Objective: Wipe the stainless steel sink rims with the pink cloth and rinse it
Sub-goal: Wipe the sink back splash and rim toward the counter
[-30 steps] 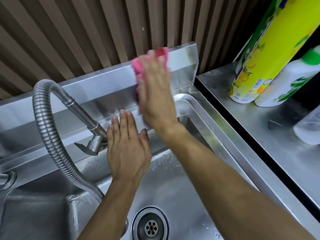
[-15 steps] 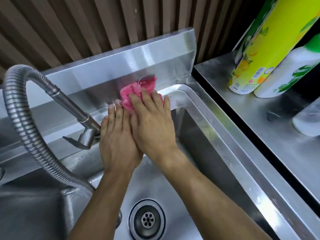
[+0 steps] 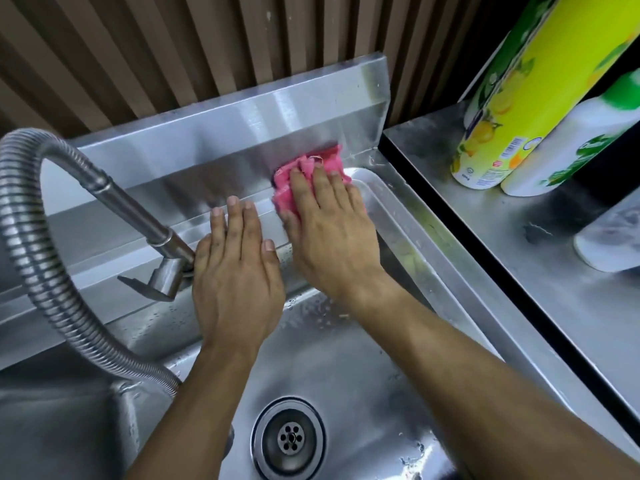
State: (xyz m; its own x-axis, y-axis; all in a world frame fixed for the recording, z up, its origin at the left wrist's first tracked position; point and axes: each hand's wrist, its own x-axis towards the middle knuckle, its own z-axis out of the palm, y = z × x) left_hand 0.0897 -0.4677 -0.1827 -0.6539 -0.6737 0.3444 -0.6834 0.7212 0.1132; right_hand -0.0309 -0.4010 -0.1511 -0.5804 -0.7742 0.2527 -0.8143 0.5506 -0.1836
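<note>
Since half a second ago our right hand has slid the pink cloth rightward along the back rim, away from our left hand, so the two hands that were touching now sit slightly apart in the middle of the frame. We press the cloth flat under straight, spread fingers; it lies bunched on the back rim of the sink, close to the rear right corner, its far edge against the foot of the upright steel backsplash. Our left hand rests palm down on the same rim, fingers straight and together, holding nothing, just right of the faucet head. From that head a straight tube rises toward the upper left and joins the ribbed flexible hose, which loops down the left side of the frame. At lower centre we see the round drain in the wet basin, with water drops scattered around it. At the right of the frame lies a steel counter; on it, in the upper right, stand a yellow bottle with lemon pictures and a white bottle just beside it, and a pale container shows at the right edge. Behind everything runs a brown slatted wall
</note>
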